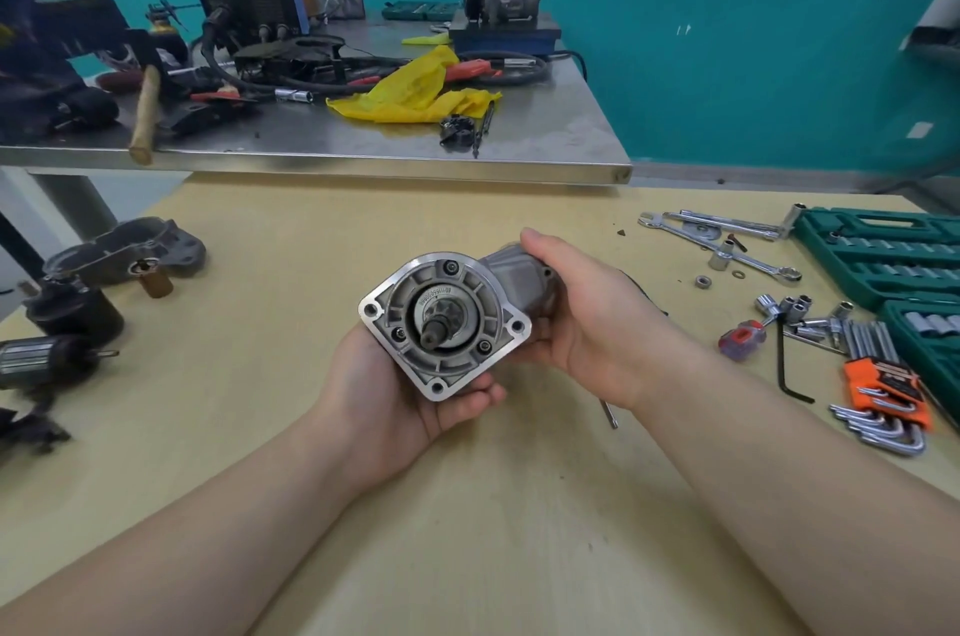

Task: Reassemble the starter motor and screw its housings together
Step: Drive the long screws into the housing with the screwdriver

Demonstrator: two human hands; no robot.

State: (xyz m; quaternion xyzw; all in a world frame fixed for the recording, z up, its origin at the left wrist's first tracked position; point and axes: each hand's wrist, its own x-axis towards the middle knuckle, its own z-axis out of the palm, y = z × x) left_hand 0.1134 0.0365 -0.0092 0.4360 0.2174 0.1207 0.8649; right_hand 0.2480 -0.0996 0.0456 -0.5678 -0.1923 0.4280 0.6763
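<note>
Both hands held the starter motor housing (444,323) above the wooden tabletop (467,505), its flanged drive end turned up toward the camera so the pinion shaft (434,335) showed in the middle. The left hand (395,401) cradled the flange from beneath, fingers curled up round its lower edge. The right hand (582,318) wrapped the grey rear part of the housing, thumb over the top; each grip was closed on the casting, neither hand free.

Three small screws sat in the face around the shaft, so this sub-assembly looked already fastened, though how tight they were could not be told.

Well to the left of the housing lay the remaining parts: the armature (47,360), a dark cylindrical motor body (78,313) and another grey cast cover (130,245). To the right of the housing lay the hex keys (878,406), a small screwdriver (740,339), loose sockets and spanners (727,240), with the green socket cases (883,250) beyond them.

The step in hand seemed to be checking or orienting the drive-end housing before mating. The next move probably called for freeing one hand, fetching the armature or motor body from the left, and lining it up squarely with the housing before any screws went in.
</note>
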